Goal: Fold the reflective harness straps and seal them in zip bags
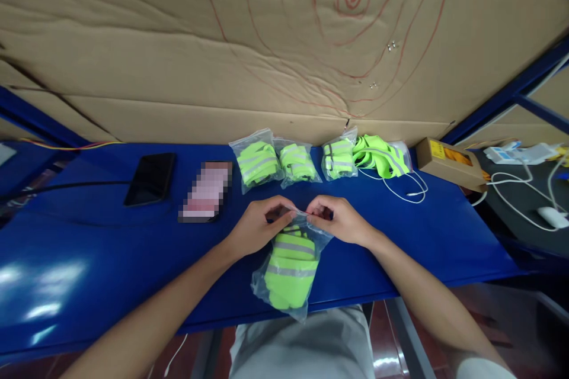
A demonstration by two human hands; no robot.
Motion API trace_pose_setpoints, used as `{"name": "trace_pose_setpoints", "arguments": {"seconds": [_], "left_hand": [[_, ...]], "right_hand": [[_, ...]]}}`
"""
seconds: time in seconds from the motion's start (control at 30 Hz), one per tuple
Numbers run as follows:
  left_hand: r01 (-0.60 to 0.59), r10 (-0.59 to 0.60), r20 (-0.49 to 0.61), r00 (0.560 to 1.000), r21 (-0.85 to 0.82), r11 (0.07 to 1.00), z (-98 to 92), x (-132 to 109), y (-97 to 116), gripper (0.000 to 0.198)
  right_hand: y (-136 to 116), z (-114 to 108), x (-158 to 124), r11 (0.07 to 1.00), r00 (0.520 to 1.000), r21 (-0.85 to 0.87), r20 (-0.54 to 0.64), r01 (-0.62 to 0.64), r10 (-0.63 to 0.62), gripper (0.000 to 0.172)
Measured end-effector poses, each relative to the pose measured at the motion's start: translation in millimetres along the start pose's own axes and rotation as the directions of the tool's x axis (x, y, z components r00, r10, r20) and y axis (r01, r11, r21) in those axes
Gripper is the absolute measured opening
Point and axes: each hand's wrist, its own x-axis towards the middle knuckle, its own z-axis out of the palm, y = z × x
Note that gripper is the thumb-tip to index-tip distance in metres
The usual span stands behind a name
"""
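Note:
A clear zip bag (261, 281) with a folded neon-yellow reflective strap (291, 275) inside hangs at the front edge of the table. My left hand (262, 225) pinches the bag's top edge between thumb and fingers. On the other side of the same edge, my right hand (340, 219) is closed in a pinch too, a short way from the left. The bag's mouth is stretched between them; whether its seal is pressed together cannot be made out.
Several bagged neon straps, such as one bag (258, 163), line the back of the blue table (106, 260). A loose strap (382, 154), a white cable (415, 194) and a cardboard box (451, 163) lie at right. A black phone (151, 177) and a lit phone (207, 192) are at left.

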Motion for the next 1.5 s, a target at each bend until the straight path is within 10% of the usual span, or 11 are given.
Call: {"name": "trace_pose_setpoints", "arguments": {"seconds": [0.33,0.97,1.5], "left_hand": [[-0.01,0.014,-0.054,0.998,0.077,0.997,3.4,0.6,-6.0,0.024],[-0.071,0.078,-0.028,0.997,0.2,0.977,7.5,-2.1,-4.3,0.018],[-0.023,-0.032,-0.227,0.973,-0.237,0.971,-7.5,8.0,1.3,0.031]], "right_hand": [[8.0,6.9,-0.6,0.98,0.989,0.138,0.015,-0.146,0.146,0.029],[-6.1,18.7,-1.5,0.994,0.992,-0.066,-0.085,0.085,-0.09,0.015],[-2.5,-12.7,-4.1,0.987,0.995,0.134,-0.062,0.086,-0.078,0.029]]}}
